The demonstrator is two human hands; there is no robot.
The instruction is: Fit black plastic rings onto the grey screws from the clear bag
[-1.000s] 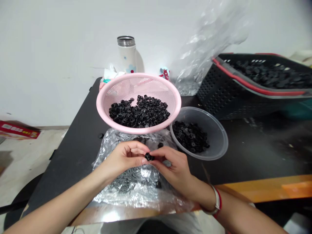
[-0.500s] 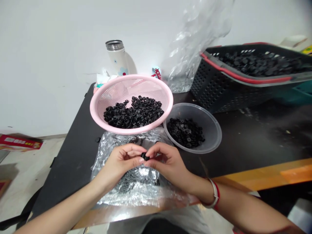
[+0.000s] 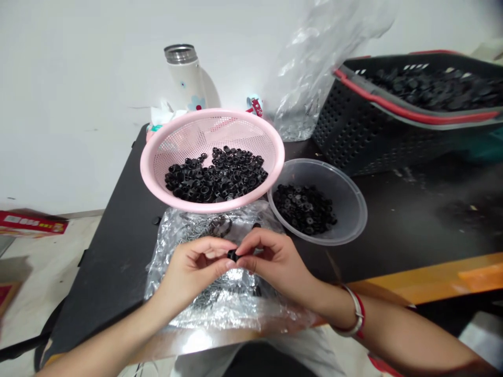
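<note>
above the clear plastic bag [image 3: 236,315] of thin metal pieces [image 3: 194,231] on the desk [image 3: 106,262], pinching the small black part [image 3: 232,255] between the fingertips of the left hand [image 3: 196,262] and those of the right hand [image 3: 271,257]. holding both hands close together at the part. facing the pink colander [image 3: 146,163] of black rings [image 3: 216,179], just beyond the bag. working to the left of the clear bowl [image 3: 348,209] of black discs [image 3: 304,210] and, farther off, the dark basket [image 3: 346,137] with a red handle [image 3: 412,111].
</note>
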